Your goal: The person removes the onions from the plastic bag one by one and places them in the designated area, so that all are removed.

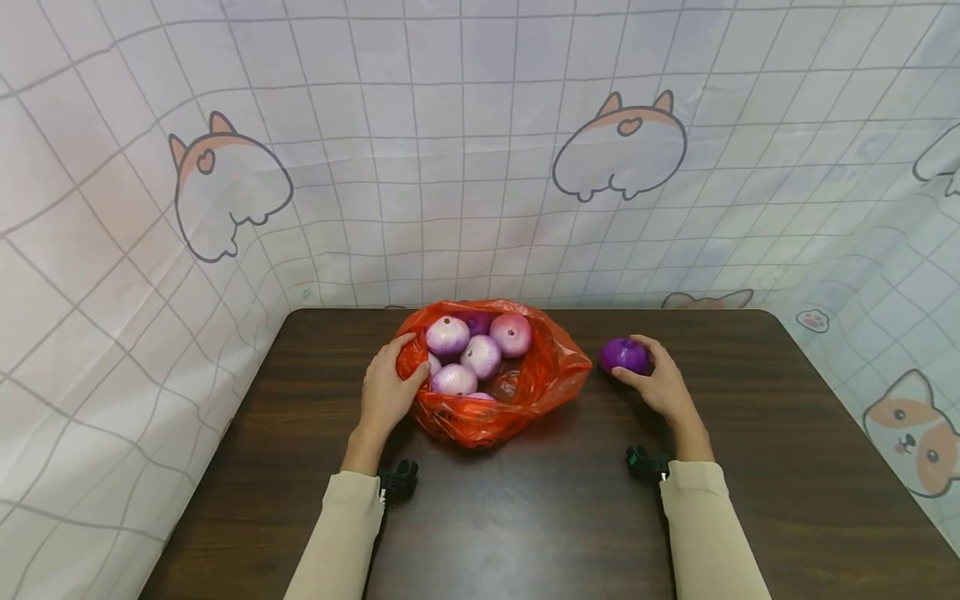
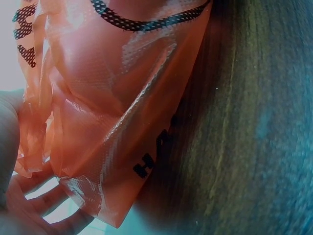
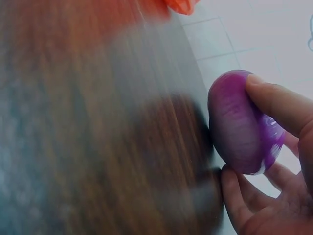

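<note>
A red plastic bag lies spread wide at its mouth, with several purple-and-white onions inside. At the bag's left side, my left hand grips the rim between thumb and fingers; the left wrist view shows the thin printed plastic against the fingers. To the right of the bag, a deep purple onion is at the table surface. My right hand holds this onion, thumb on one side and fingers round the other, as the purple onion shows in the right wrist view.
The dark wooden table has its back edge just behind the bag. A white gridded cloth with cartoon dogs hangs behind and at both sides. Black straps are on both wrists.
</note>
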{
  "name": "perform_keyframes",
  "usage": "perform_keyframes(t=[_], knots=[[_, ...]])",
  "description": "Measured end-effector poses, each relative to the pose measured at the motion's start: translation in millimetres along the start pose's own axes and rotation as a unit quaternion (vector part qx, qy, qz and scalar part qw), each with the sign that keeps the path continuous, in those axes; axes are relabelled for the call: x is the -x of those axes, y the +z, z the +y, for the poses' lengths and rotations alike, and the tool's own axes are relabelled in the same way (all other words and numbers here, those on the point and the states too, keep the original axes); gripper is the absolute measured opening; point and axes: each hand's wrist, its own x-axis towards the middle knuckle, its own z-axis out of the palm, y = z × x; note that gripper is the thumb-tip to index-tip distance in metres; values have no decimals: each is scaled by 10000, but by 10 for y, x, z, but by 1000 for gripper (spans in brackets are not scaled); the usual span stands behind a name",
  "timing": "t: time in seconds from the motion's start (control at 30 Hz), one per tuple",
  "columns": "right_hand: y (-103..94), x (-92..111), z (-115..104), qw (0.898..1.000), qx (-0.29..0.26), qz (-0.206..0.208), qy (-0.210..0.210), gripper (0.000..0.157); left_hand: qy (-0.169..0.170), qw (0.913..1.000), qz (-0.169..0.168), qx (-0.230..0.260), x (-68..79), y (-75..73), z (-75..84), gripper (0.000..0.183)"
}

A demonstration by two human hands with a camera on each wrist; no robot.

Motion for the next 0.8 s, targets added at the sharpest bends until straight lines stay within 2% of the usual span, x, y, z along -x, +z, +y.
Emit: perform_keyframes(t=[0.8], knots=[[50,-32,10,9998,-176,136,1,79,-42,10000,-38,-9,-4,4,-3,54]])
